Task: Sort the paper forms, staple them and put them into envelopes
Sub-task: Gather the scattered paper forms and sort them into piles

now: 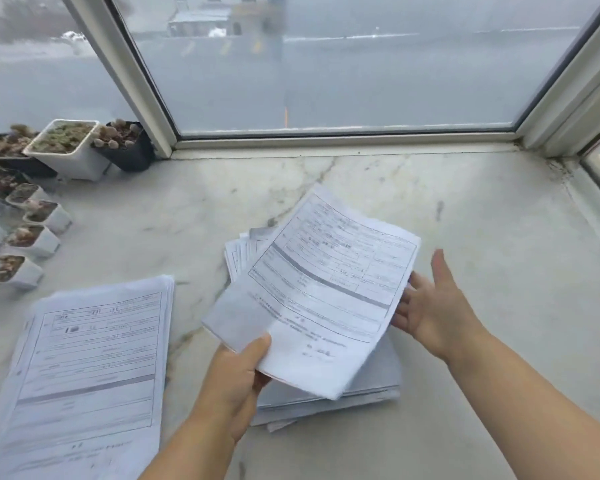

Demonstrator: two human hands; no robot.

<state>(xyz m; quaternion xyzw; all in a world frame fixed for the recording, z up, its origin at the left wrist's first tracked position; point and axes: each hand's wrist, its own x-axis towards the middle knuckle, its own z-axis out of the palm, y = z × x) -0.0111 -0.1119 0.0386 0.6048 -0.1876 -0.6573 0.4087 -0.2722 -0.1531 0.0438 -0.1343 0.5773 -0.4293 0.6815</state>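
Nearest me, left hand point(238, 372) pinches the near corner of a limp, featherlight printed form point(321, 289) above the middle paper stack point(371, 382), right hand point(430, 306) spread open at its far edge, so I'd support both edges

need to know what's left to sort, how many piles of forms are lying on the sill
2: one stack of forms at the near left, and a second pile in the middle under the sheet that the left hand holds.
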